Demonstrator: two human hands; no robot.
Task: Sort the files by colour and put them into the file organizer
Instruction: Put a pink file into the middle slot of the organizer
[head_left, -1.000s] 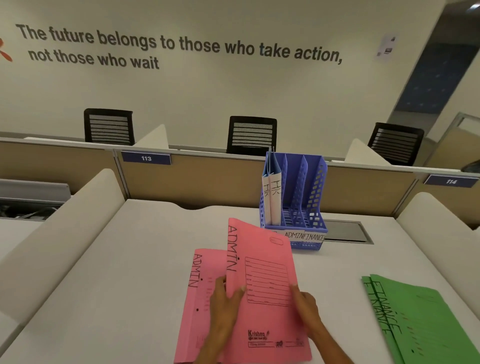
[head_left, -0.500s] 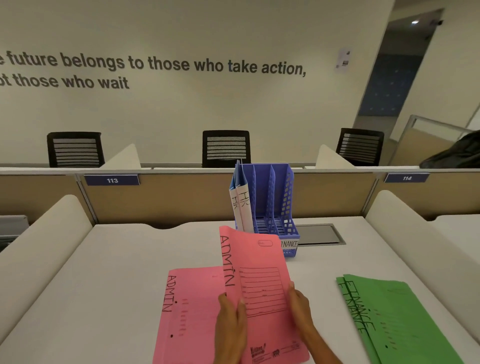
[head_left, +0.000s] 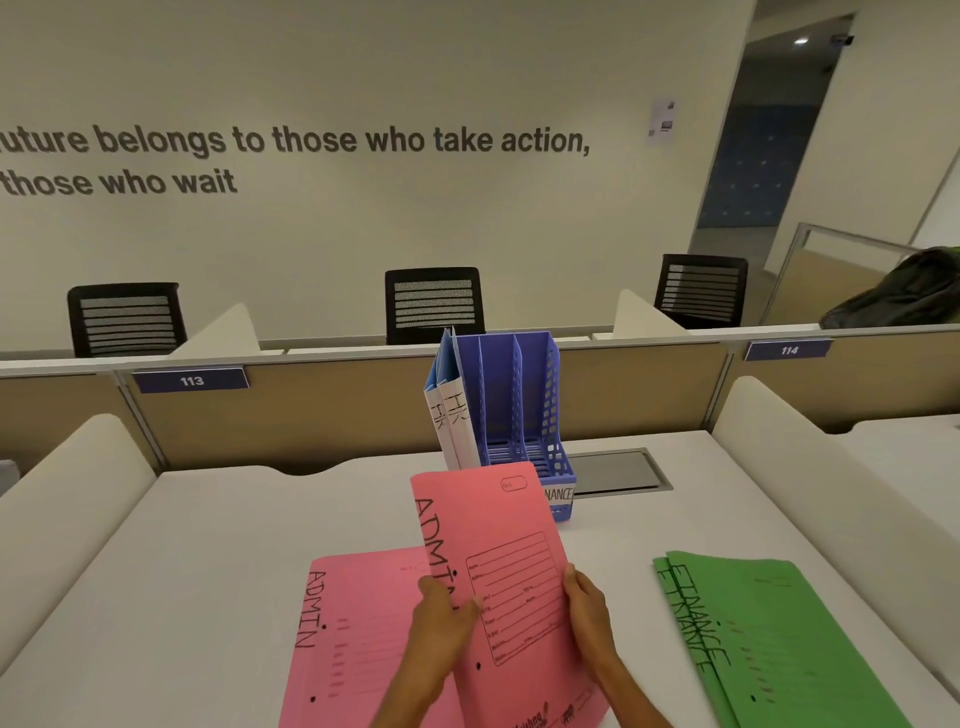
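Left hand: your left hand (head_left: 441, 623) pinches the raised pink file (head_left: 493, 525) at its left edge. The thumb lies on the front beside the "ADMIN" lettering and the fingers (head_left: 435, 590) are curled round behind.
Right hand: your right hand (head_left: 589, 618) grips the same file at its right edge, thumb on the front. The other fingers are behind the card, so you cannot tell how they lie.
Raised pink file: held between both hands above the bench (head_left: 208, 545), tilted up, printed form side facing you. Its top corner overlaps the organizer's front in view.
Flat pink file: the flat pink file (head_left: 358, 623) lies on the bench under and left of your left hand, "ADMIN" down its left edge, partly covered by the raised one.
Green files: the green files (head_left: 769, 634) are stacked on the bench to your right, well apart from the pink ones, "FINANCE" along the left edges.
File organizer: the blue file organizer (head_left: 553, 395) stands upright at the far middle of the bench. Its left compartment holds two white-and-blue files (head_left: 454, 415) on end, spine lettering unclear.
Front label: a white label (head_left: 560, 493) on the organizer's front reads "NANCE"; the rest is hidden by the raised file.
Cable hatch: a grey cable hatch (head_left: 618, 470) is set in the bench just right of the organizer.
Partition: a tan partition (head_left: 337, 410) runs behind the bench, tagged 113 and 114.
Chairs: three black chairs (head_left: 434, 304) stand beyond the partition.
Wall: dark wall lettering (head_left: 311, 145) runs across the far wall.
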